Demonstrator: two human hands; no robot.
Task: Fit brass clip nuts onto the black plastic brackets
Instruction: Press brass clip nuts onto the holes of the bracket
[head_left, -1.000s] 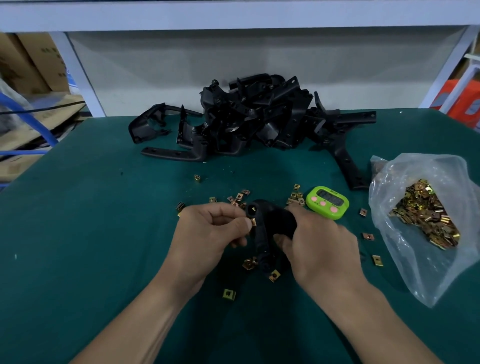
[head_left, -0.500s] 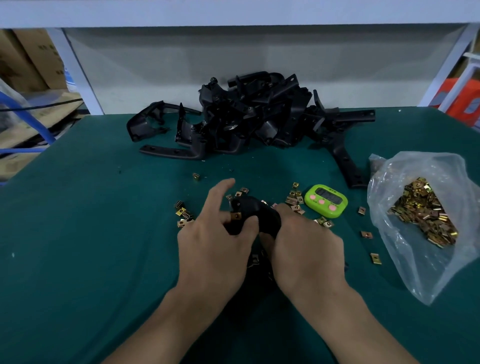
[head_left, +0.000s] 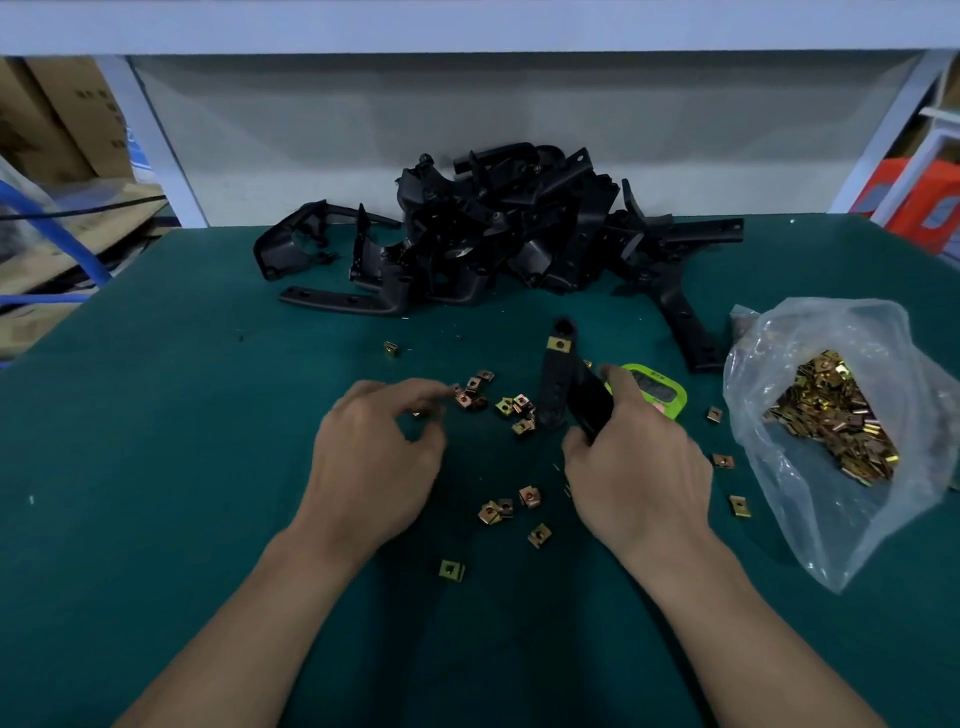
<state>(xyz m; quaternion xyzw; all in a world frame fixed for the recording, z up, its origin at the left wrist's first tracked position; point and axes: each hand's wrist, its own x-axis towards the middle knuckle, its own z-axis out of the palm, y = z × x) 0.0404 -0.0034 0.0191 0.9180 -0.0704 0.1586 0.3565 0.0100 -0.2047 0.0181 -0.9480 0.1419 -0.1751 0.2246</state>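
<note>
**One nut fitted, left hand at the loose nuts**

The right hand (head_left: 644, 478) is curled round the near end of a black bracket (head_left: 558, 387). It holds the bracket above the green table (head_left: 156, 467) with the long arm pointing to the far side. One brass clip nut (head_left: 559, 343) sits on that arm near its far tip, and the holes below it look bare.

The left hand (head_left: 374, 462) is apart from the bracket, to its left, with fingers bent. Its fingertips are at the edge of a cluster of loose clip nuts (head_left: 470, 397). Blur there keeps me from telling whether it pinches one or only touches them.

As I read it, the step in hand is picking up the next nut. The next move calls for a clean pinch on a single nut out of the clump. Its open side then has to turn toward the bracket's edge and slide on until its hole meets a bare hole, with the right hand steadying the bracket.

Counts:
- One bracket in hand, with one nut fitted.
- Roughly eighteen loose nuts scattered on the table, inexact where they overlap.
- One clear plastic bag (head_left: 810, 332) at the right, holding more nuts than can be counted.
- One tangled heap of brackets (head_left: 509, 234) at the far side, too interlocked to number.
- One green timer (head_left: 657, 397) just beyond the right hand.
</note>
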